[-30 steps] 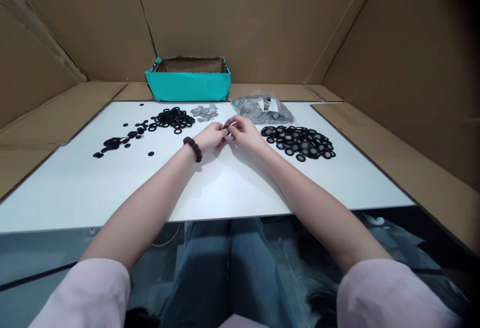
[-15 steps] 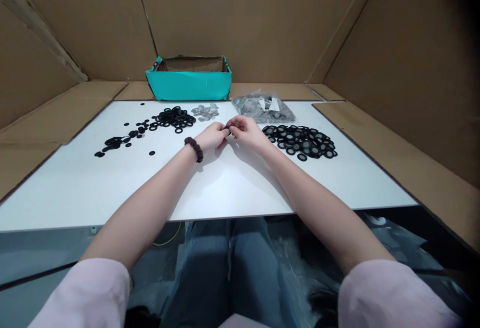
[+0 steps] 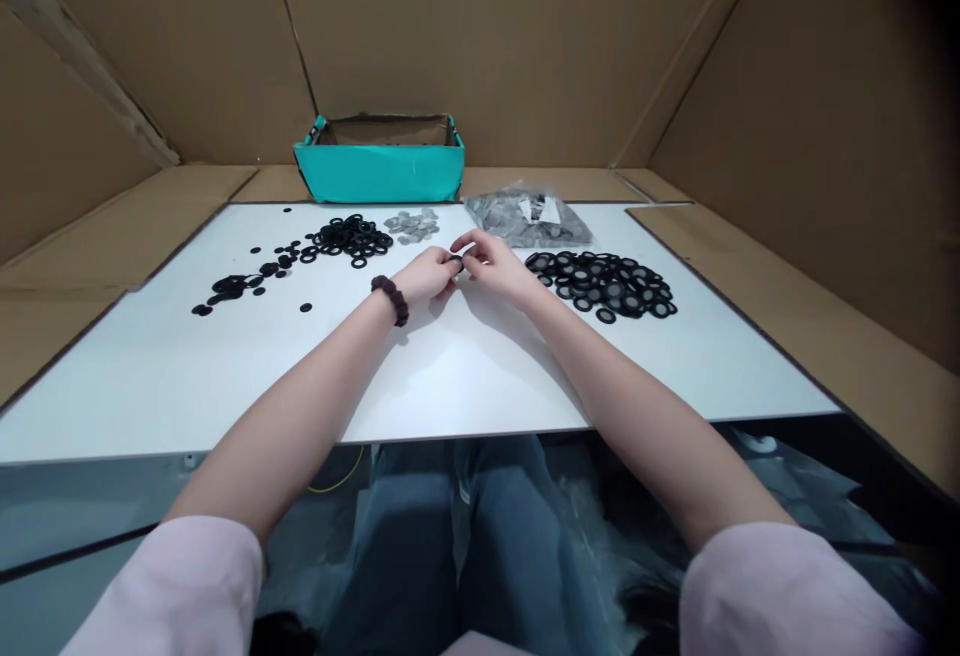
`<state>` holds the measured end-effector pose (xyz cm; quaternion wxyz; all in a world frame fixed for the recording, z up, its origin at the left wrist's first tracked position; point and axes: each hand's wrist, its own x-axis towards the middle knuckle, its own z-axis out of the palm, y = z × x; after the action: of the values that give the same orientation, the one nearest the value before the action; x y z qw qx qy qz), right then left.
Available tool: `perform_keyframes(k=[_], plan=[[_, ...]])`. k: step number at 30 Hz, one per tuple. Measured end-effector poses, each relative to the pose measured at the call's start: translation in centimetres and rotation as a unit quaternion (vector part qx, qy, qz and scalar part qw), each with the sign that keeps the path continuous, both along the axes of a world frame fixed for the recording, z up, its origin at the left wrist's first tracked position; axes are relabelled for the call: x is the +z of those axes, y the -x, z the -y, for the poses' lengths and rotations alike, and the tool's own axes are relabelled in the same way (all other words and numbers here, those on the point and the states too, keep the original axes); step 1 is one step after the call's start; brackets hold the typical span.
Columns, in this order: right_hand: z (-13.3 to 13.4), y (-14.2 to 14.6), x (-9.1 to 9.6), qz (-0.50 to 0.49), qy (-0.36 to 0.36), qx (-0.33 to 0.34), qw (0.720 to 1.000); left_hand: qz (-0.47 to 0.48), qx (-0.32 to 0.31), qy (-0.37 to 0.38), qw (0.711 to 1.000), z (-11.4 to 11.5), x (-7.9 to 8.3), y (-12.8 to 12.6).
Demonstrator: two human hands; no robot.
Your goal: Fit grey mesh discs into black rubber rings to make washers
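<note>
White counter [image 3: 465, 376] carries a big heap of filled black rings [image 3: 604, 284] at right, with fewer empty black rings [image 3: 349, 236] and grey discs [image 3: 411, 226] at left. At centre, the left hand [image 3: 427, 274] and right hand [image 3: 491, 266] pinch one ring [image 3: 455, 258] between fingertips.

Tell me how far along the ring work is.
Done, it seems: the pile of mesh-filled rings beside the right hand. In hand: the left hand and right hand pinch one black ring together. Left: a heap of empty black rings, loose mesh discs and a bag of more.
</note>
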<state>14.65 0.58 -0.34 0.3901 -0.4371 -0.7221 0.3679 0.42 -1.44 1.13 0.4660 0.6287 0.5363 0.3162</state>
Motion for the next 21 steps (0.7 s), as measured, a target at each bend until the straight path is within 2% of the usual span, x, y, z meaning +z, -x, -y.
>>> perform_keyframes(k=[6, 10, 13, 17, 21], plan=[[-0.9, -0.5, -0.4, -0.028, -0.005, -0.033, 0.999, 0.009, 0.036, 0.008, 0.999, -0.7, 0.7, 0.9], [-0.6, -0.4, -0.2, -0.020, -0.010, -0.022, 1.000, -0.014, 0.019, -0.025, 0.999, -1.0, 0.3, 1.0], [0.0, -0.1, 0.1, -0.018, -0.007, -0.003, 1.000, -0.035, 0.035, -0.035, 0.998, -0.7, 0.2, 0.6], [0.6, 0.0, 0.5, -0.022, 0.003, 0.024, 0.999, -0.017, 0.062, -0.022, 0.998, -0.1, 0.3, -0.1], [0.6, 0.2, 0.3, -0.055, -0.003, 0.017, 0.998, -0.007, 0.059, -0.043, 0.997, 0.1, 0.4, -0.4]])
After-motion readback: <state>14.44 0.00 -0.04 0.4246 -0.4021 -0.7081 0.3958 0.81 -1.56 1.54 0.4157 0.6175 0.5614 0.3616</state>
